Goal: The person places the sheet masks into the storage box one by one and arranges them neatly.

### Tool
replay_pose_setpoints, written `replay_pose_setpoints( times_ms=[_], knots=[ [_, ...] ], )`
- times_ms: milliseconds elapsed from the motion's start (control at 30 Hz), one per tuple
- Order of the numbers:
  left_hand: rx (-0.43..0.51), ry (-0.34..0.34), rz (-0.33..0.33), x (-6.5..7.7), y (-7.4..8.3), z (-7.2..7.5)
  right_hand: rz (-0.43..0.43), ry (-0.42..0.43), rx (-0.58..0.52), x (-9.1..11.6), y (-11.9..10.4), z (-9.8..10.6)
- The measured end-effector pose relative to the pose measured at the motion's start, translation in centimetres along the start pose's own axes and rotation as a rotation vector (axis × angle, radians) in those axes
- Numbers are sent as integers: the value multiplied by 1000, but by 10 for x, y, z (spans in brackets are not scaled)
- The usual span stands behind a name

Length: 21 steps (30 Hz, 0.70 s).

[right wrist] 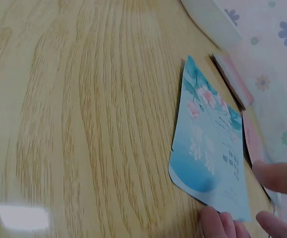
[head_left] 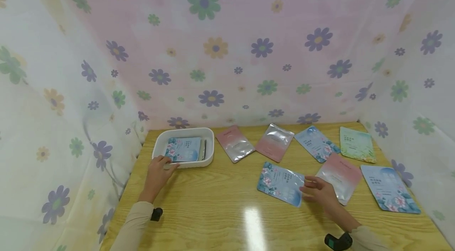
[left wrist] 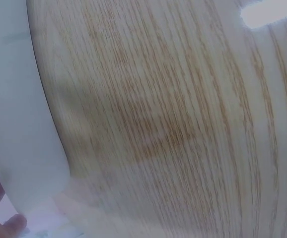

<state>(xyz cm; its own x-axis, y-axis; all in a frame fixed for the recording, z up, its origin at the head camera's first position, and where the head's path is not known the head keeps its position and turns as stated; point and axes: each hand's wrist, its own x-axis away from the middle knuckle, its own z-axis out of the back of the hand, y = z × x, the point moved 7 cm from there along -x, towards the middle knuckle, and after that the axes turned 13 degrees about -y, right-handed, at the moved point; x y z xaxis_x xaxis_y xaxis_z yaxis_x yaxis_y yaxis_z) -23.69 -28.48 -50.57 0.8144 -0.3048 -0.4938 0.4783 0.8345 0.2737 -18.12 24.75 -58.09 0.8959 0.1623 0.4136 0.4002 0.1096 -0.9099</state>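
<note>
My left hand (head_left: 158,174) grips the front rim of a white plastic basket (head_left: 209,156) at the back left. A blue flowered sachet (head_left: 182,149) lies on top inside it, over other flat packets. In the left wrist view, only fingertips (left wrist: 15,223) show by the basket's wall (left wrist: 19,109). My right hand (head_left: 320,192) is at the right end of another blue flowered sachet (head_left: 281,184) mid-table, its fingers loosely extended. The right wrist view shows fingertips (right wrist: 212,223) at that sachet's (right wrist: 208,144) lower edge, with another finger apart from it.
Pink-and-silver sachets (head_left: 235,143) (head_left: 275,142) lie along the back. At the right are a blue sachet (head_left: 316,143), a green sachet (head_left: 357,144), a pink one (head_left: 343,176) and another blue one (head_left: 389,188). Flowered cloth (head_left: 234,97) encloses the wooden table (head_left: 206,211).
</note>
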Motion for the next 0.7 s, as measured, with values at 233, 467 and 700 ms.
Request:
replay_pose_setpoints(
  times_ms=[233, 467, 700],
  knots=[
    [-50, -52, 20, -1, -4, -3, -12, 79, 113, -3, -3, -6],
    [-63, -85, 6, -3, -3, -5, 49, 196, 415, -9, -11, -8],
    [-35, -85, 51, -2, -8, -5, 154, 259, 675, -17, -21, -15]
  ],
)
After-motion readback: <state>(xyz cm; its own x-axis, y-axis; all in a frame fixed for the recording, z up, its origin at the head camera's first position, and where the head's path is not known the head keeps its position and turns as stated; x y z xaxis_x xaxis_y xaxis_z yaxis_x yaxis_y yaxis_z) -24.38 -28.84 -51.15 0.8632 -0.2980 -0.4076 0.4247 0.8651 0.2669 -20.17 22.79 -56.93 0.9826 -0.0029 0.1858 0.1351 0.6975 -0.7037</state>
